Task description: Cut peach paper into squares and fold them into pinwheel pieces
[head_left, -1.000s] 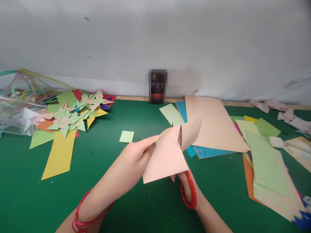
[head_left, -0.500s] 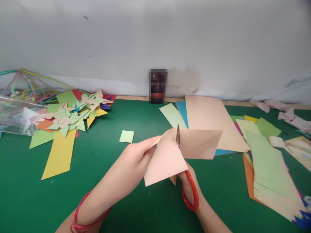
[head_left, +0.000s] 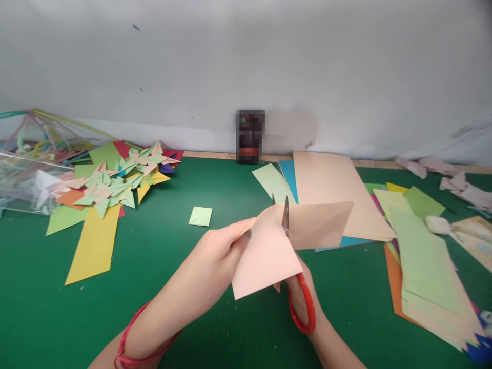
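My left hand pinches a sheet of peach paper by its left part, above the green table. My right hand is closed on red-handled scissors, partly hidden behind the paper. The scissor blades are parted, tips pointing away from me, and straddle the sheet along a cut. One part of the paper bends down toward me; the other stretches to the right. Left of the blades, a small folded light-green paper square lies on the table.
Folded paper stars pile up at left beside a clear plastic bag and a yellow strip. Large peach sheets lie behind my hands. Coloured paper is stacked at right. A pixelated dark object leans against the wall.
Both hands, the paper and the scissors have shifted slightly to the right. The blade tips stand a little differently; the rest of the table looks the same.
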The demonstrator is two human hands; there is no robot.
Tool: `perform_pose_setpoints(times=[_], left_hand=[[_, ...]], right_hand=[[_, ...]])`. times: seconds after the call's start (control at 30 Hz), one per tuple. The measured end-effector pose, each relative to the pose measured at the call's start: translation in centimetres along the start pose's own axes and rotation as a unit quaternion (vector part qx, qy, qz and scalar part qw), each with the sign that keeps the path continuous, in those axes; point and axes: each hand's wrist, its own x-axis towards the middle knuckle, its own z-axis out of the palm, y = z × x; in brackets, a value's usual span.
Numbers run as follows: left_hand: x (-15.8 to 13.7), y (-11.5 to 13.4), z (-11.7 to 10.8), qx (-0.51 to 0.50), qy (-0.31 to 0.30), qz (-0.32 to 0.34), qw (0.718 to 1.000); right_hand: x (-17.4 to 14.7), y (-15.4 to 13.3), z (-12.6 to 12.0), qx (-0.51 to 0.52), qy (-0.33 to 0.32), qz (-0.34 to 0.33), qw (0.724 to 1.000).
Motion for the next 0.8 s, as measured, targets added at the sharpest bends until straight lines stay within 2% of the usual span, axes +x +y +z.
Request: perform_pose_setpoints(times=[0.13,0.3,0.47,0.6,0.7,0.8], left_hand=[[0.1,0.0,0.1,-0.004,-0.016,0.002,1.0],[0.3,-0.2,0.0,0.007,-0.015,0.007,1.0],[0.4,-0.4,0.0,0.04,0.0,0.001,0.999],[0.5,-0.4,0.2,0.09,0.026,0.004,0.996],[0.4,-0.5,0.3,0.124,0.046,0.004,0.991],[0.3,-0.6,0.3,0.148,0.072,0.01,0.986]], right_hand=[[0.7,0.1,-0.1,0.034,-0.033,0.042,0.998],[1.2,0.0,-0.4,0.039,-0.086,0.013,0.995],[0.7,0.5,-0.6,0.017,-0.092,-0.012,0.996],[0.1,1.0,-0.9,0.029,-0.165,-0.045,0.985],[-0.2,1.0,-1.0,0.034,-0.203,-0.042,0.978],[-0.4,0.7,-0.9,0.022,-0.197,-0.029,0.98]])
